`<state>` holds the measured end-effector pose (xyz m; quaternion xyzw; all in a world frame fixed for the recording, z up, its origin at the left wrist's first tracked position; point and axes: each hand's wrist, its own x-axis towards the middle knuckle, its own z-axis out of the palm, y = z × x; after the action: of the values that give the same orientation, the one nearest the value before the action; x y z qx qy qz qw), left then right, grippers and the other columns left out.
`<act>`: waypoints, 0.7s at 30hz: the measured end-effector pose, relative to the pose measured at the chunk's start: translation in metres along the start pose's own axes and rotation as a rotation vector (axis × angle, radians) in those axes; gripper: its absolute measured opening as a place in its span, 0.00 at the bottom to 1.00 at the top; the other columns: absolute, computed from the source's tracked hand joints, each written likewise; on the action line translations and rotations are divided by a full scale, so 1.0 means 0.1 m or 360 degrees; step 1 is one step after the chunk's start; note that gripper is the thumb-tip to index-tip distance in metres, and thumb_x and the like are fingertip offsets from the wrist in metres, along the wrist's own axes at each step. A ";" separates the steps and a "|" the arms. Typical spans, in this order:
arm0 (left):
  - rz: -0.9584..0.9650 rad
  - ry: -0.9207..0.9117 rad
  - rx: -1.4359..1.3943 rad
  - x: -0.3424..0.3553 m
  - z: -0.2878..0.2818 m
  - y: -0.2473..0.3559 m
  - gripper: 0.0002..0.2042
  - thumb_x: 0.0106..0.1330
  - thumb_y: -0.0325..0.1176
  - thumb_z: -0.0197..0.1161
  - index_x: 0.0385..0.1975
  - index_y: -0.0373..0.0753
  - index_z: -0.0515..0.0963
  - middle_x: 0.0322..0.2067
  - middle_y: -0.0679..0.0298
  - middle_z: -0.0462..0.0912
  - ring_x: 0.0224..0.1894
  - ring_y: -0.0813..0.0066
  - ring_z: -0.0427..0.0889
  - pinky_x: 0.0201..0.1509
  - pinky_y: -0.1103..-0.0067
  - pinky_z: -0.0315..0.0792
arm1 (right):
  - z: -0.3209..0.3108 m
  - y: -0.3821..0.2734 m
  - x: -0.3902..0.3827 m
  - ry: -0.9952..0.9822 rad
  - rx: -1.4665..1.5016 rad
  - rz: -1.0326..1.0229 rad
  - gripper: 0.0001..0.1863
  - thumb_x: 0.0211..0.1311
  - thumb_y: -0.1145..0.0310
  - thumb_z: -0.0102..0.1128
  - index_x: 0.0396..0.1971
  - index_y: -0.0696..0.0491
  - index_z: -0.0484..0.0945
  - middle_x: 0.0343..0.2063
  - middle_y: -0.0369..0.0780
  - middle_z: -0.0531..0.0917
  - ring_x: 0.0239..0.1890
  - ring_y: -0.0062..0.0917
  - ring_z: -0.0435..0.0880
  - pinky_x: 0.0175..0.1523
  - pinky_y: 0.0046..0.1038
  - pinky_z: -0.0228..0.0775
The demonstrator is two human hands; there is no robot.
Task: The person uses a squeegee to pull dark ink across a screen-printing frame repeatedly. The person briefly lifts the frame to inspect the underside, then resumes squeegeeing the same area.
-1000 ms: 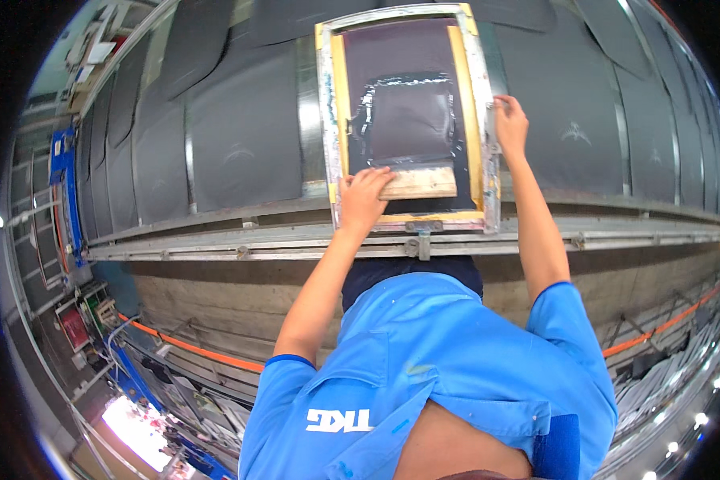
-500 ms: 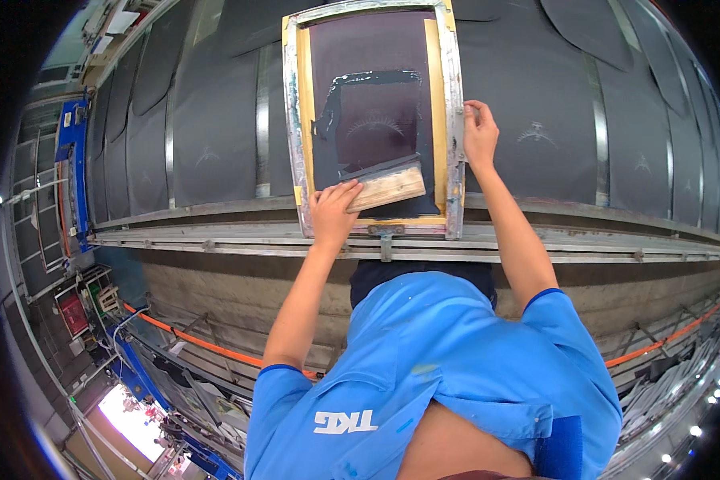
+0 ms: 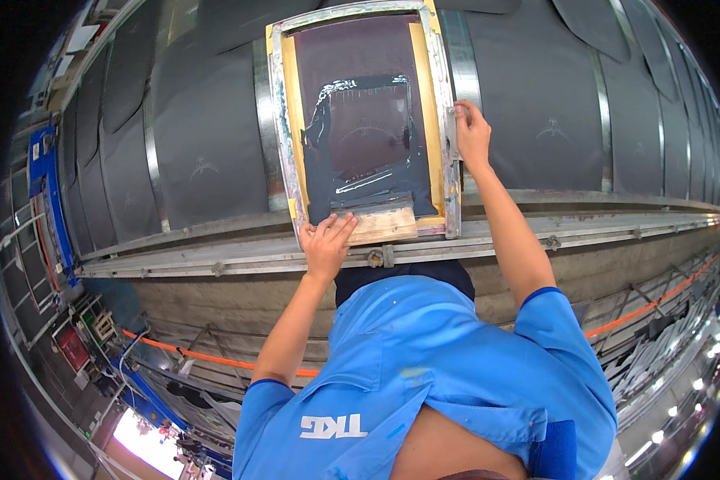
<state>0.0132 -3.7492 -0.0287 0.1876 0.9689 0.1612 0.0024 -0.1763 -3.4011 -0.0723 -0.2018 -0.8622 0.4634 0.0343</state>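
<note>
Two hands: left hand (image 3: pixel 325 250) on a squeegee (image 3: pixel 382 226), right hand (image 3: pixel 474 139) at a screen frame (image 3: pixel 280 96)

The squeegee lies across the near end of the screen frame, its handle covering part of the near rail. The left fingers (image 3: pixel 346 226) grip its left end, spread over the top of the wood, thumb hidden; the rest of the handle shows to their right. The right fingers (image 3: pixel 462 114) touch the frame's right rail; whether they close around it, I cannot tell.

The squeegee's handle is pale, grained wood, its far edge smeared dark. Beyond it, glossy dark paste (image 3: pixel 318 160) rings a rectangle of purplish mesh (image 3: pixel 368 56). Yellow tape (image 3: pixel 426 104) lines the frame's stained, silvery sides. Dark grey sheets (image 3: pixel 520 88) lie around it on the long bench (image 3: pixel 462 68).

White lettering (image 3: pixel 333 426) crosses the chest of the blue shirt (image 3: pixel 424 352). Several sheets carry pale, curved marks (image 3: pixel 552 128), too small to read.
</note>
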 end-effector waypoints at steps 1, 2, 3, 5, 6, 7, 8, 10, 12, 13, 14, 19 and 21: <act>0.0032 0.0023 0.0051 0.05 0.02 -0.04 0.34 0.43 0.26 0.73 0.57 0.59 0.81 0.58 0.81 0.83 0.54 0.75 0.82 0.56 0.61 0.64 | -0.03 0.00 0.02 0.0027 -0.0184 -0.0181 0.13 0.72 0.58 0.59 0.46 0.49 0.84 0.31 0.46 0.81 0.31 0.35 0.78 0.40 0.38 0.70; 0.0027 0.0047 0.0099 0.17 0.04 -0.10 0.34 0.43 0.27 0.73 0.57 0.60 0.81 0.57 0.82 0.84 0.54 0.75 0.82 0.55 0.60 0.64 | -0.07 0.02 0.02 0.0052 -0.0380 -0.0363 0.13 0.71 0.58 0.60 0.47 0.49 0.84 0.38 0.47 0.82 0.36 0.36 0.80 0.43 0.40 0.71; 0.0024 0.0070 0.0146 0.38 0.07 -0.21 0.34 0.44 0.27 0.73 0.57 0.60 0.81 0.56 0.82 0.84 0.54 0.75 0.82 0.55 0.60 0.64 | -0.12 0.03 0.01 0.0073 -0.0579 -0.0541 0.14 0.70 0.57 0.61 0.48 0.48 0.84 0.44 0.47 0.84 0.41 0.38 0.81 0.46 0.42 0.72; 0.0032 0.0126 0.0161 0.84 0.10 -0.44 0.32 0.45 0.27 0.73 0.56 0.61 0.81 0.54 0.82 0.85 0.53 0.75 0.83 0.54 0.60 0.64 | -0.28 -0.41 0.00 -0.0153 -0.0966 -0.0628 0.22 0.66 0.53 0.66 0.54 0.48 0.83 0.57 0.47 0.77 0.57 0.42 0.76 0.60 0.42 0.69; 0.0095 0.0072 0.0166 1.23 -0.01 -0.50 0.31 0.47 0.27 0.73 0.54 0.61 0.82 0.52 0.80 0.86 0.51 0.75 0.83 0.53 0.62 0.64 | -0.40 -0.72 -0.03 -0.0314 -0.0734 -0.0714 0.26 0.63 0.50 0.68 0.57 0.48 0.81 0.57 0.47 0.78 0.58 0.43 0.76 0.62 0.41 0.69; 0.0083 0.0088 -0.0027 1.56 -0.08 -0.58 0.25 0.50 0.28 0.72 0.51 0.57 0.83 0.48 0.77 0.87 0.48 0.77 0.83 0.52 0.62 0.64 | -0.40 -0.98 -0.05 -0.0466 -0.0545 -0.0814 0.32 0.60 0.46 0.70 0.60 0.49 0.79 0.57 0.47 0.78 0.59 0.43 0.76 0.64 0.41 0.69; 0.0049 -0.0047 0.0054 1.85 -0.20 -0.63 0.22 0.51 0.31 0.73 0.49 0.57 0.84 0.46 0.75 0.88 0.48 0.75 0.84 0.56 0.63 0.63 | -0.26 -1.01 0.05 -0.0744 -0.0432 -0.0814 0.38 0.55 0.42 0.72 0.62 0.49 0.78 0.60 0.47 0.77 0.64 0.43 0.74 0.67 0.40 0.67; -0.0041 -0.0232 -0.0212 2.31 -0.33 -0.85 0.22 0.53 0.33 0.74 0.51 0.56 0.85 0.48 0.71 0.89 0.50 0.72 0.85 0.62 0.64 0.60 | -0.03 -1.20 0.19 -0.0788 -0.0577 -0.1021 0.37 0.54 0.46 0.74 0.61 0.50 0.78 0.56 0.45 0.79 0.61 0.42 0.76 0.65 0.41 0.70; -0.0013 -0.0186 -0.0250 2.65 -0.26 -1.00 0.22 0.53 0.32 0.74 0.50 0.56 0.86 0.48 0.68 0.89 0.52 0.72 0.84 0.62 0.67 0.60 | 0.31 -1.07 0.43 -0.0766 -0.0763 -0.0962 0.21 0.55 0.64 0.70 0.50 0.54 0.83 0.47 0.45 0.83 0.55 0.42 0.80 0.61 0.39 0.74; -0.0014 -0.0157 -0.0242 2.76 -0.25 -0.95 0.21 0.53 0.30 0.73 0.49 0.53 0.87 0.47 0.65 0.89 0.51 0.67 0.85 0.60 0.67 0.66 | 0.43 -0.97 0.49 -0.0722 -0.0813 -0.0893 0.17 0.54 0.69 0.68 0.45 0.56 0.84 0.44 0.45 0.83 0.53 0.42 0.81 0.59 0.38 0.75; -0.0096 -0.0157 -0.0269 2.77 -0.20 -0.88 0.20 0.53 0.30 0.72 0.49 0.52 0.87 0.47 0.63 0.89 0.50 0.64 0.86 0.58 0.68 0.69 | 0.49 -0.88 0.45 -0.0649 -0.0764 -0.0868 0.15 0.53 0.72 0.66 0.43 0.56 0.84 0.42 0.45 0.83 0.52 0.42 0.82 0.58 0.39 0.75; -0.0084 -0.0199 -0.0294 1.98 -0.11 -0.56 0.23 0.49 0.22 0.71 0.47 0.48 0.87 0.47 0.64 0.89 0.49 0.62 0.86 0.56 0.68 0.72 | 0.34 -0.47 -0.51 -0.0545 -0.0469 -0.0862 0.19 0.50 0.77 0.66 0.45 0.60 0.80 0.47 0.46 0.81 0.51 0.42 0.80 0.58 0.38 0.74; -0.0015 -0.0193 0.0008 1.44 -0.09 -0.48 0.25 0.47 0.22 0.73 0.49 0.51 0.87 0.49 0.70 0.88 0.52 0.67 0.85 0.59 0.69 0.68 | 0.28 -0.35 -0.97 -0.0560 -0.0427 -0.0905 0.22 0.51 0.77 0.64 0.49 0.61 0.79 0.48 0.47 0.80 0.51 0.42 0.79 0.59 0.38 0.73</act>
<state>-0.1382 -3.7415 -0.0267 0.1925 0.9682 0.1472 0.0615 -0.1050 -3.4772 -0.0473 0.1264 -0.9297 0.3456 -0.0139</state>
